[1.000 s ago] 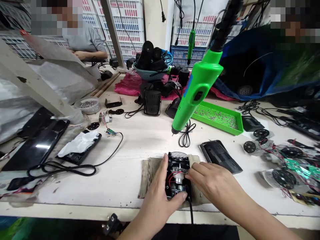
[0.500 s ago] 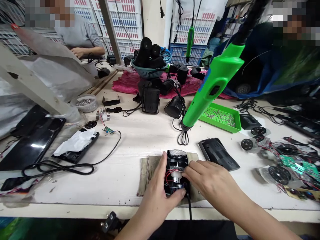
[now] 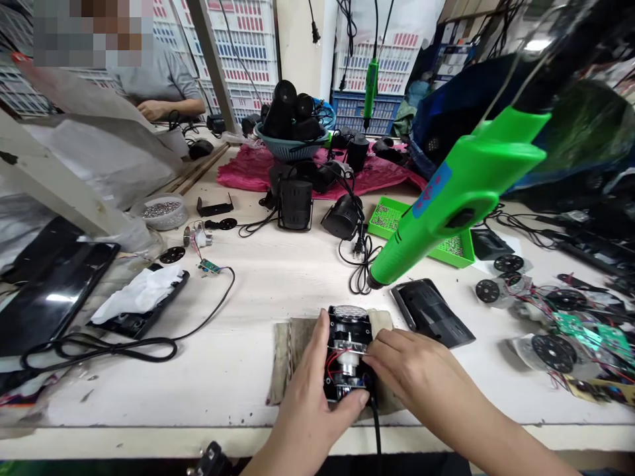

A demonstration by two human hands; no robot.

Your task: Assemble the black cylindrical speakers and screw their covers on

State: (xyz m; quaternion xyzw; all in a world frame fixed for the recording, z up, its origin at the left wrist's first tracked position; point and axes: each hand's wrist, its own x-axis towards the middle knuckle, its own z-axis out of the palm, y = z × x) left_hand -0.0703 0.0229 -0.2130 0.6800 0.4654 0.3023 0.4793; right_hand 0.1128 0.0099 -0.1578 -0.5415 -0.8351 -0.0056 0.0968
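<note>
Left hand: the left hand (image 3: 310,406) grips the open black housing (image 3: 348,322) from its left side, fingers curled closed around it.
Right hand: the right hand (image 3: 417,370) rests its closed-together fingers on the housing's middle.
Housing: on a worn cloth pad (image 3: 290,363) near the front edge of the tabletop (image 3: 248,330).
Nearby: a green electric screwdriver (image 3: 461,198) hangs behind; a black cover (image 3: 431,314) lies just right.

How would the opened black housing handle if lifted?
The open black housing likely feels heavy for its size, given the shiny cylinder inside. The loose red wires look easily snagged, and the black cord trailing off may tug it.
</note>
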